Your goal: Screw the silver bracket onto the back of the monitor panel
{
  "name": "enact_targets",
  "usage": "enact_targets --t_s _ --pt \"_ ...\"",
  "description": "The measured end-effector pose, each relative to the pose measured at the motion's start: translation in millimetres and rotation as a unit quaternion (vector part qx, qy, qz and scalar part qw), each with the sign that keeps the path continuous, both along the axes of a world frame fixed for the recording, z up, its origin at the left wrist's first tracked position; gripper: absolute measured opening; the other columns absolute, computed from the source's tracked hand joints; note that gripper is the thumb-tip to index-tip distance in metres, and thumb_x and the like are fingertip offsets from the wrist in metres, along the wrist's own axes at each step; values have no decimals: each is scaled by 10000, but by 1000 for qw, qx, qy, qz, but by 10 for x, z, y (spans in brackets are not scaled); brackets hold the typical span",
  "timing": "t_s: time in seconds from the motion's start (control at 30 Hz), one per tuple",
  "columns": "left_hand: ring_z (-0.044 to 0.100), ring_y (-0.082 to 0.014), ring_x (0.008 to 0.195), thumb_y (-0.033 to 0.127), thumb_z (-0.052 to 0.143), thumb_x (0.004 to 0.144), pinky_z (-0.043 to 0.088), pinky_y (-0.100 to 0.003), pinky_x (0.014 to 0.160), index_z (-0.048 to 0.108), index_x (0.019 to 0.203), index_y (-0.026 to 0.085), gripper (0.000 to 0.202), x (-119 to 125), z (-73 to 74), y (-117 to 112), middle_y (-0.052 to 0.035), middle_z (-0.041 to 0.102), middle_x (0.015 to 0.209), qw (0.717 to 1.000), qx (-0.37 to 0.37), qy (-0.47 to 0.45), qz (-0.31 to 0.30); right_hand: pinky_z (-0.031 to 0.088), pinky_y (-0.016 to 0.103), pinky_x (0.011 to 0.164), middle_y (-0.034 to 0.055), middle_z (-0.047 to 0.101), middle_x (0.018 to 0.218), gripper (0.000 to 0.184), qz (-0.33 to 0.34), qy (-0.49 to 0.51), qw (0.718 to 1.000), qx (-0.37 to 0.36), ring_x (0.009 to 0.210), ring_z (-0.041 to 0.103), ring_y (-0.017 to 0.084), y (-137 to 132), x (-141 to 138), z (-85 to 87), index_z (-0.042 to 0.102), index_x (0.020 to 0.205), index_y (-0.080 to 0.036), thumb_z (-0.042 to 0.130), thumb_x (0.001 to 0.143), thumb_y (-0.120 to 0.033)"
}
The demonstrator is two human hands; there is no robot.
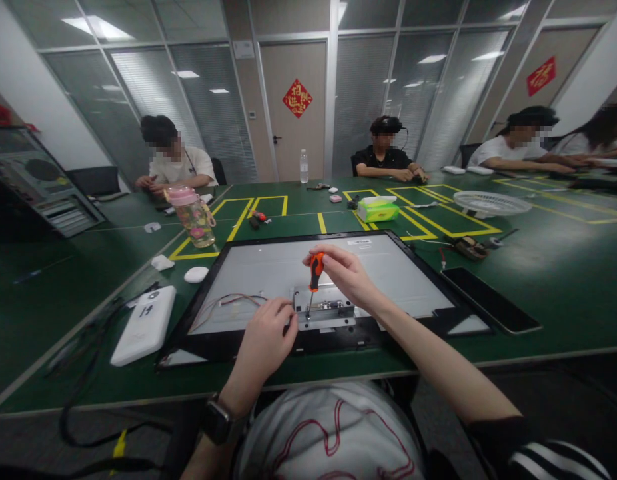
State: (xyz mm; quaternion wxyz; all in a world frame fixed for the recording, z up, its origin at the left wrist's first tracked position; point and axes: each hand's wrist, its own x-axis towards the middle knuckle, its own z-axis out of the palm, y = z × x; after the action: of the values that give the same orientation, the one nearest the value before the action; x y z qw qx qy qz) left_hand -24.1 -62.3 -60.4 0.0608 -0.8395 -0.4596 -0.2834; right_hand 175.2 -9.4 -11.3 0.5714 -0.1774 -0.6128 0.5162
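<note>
A flat display panel (413, 280) with a pale grey back and black frame lies on the table in front of me. Near its front edge sits a metal bracket (346, 321) with a small circuit board. My right hand (351, 273) is closed around the handle of an orange and black screwdriver (316, 272). The screwdriver stands nearly upright, its tip down at the bracket's left part. With bent fingers, my left hand (266, 337) grips the bracket's left end; the fingertips are partly hidden. Thin wires (233, 298) run across the panel to the left.
Left of the panel lie a white power bank (144, 325), a white round case (195, 275) and a pink-lidded bottle (191, 217). On the right are a black phone (488, 300) and tools (471, 247). A green tissue pack (378, 209) sits beyond. Several people sit across the table.
</note>
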Motion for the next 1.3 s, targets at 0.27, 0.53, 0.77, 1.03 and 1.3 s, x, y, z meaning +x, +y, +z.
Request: enact_targets --t_s 0.27,0.53,0.77,1.03,1.3 --pt "646 -224 868 147 496 892 542 -393 819 620 815 185 151 4 -3 3 -79 677 968 1000 9 -4 -1 522 363 865 2 676 850 220 -52 25 998 -22 835 629 166 45 -26 -32 709 849 -251 792 741 -424" --pt "644 -236 888 154 503 898 545 -399 822 624 826 177 143 -2 -4 6 -86 674 980 1000 -4 1 -2 520 361 873 56 706 1025 297 21 1 1000 1 950 662 187 -14 1 3 669 1149 -261 625 904 -423" --pt "643 -219 882 163 502 903 540 -385 834 625 826 190 147 -4 -18 5 -76 678 985 1000 3 1 2 501 251 669 -1 606 905 155 -23 6 1000 19 802 603 138 -43 -66 -44 714 868 -257 768 779 -371" --pt "642 -236 906 152 491 909 541 -408 842 615 831 177 149 -7 -9 6 -85 670 986 1000 -12 2 -1 519 322 792 35 690 960 262 15 -16 999 28 898 641 171 -55 -17 -4 680 1149 -291 593 930 -405" --pt "648 -229 891 159 501 902 542 -391 830 606 817 192 140 2 9 1 -75 673 975 1000 0 2 -1 512 322 865 -1 657 937 175 2 27 1000 -7 871 632 151 -56 -51 -9 716 893 -271 757 798 -413"
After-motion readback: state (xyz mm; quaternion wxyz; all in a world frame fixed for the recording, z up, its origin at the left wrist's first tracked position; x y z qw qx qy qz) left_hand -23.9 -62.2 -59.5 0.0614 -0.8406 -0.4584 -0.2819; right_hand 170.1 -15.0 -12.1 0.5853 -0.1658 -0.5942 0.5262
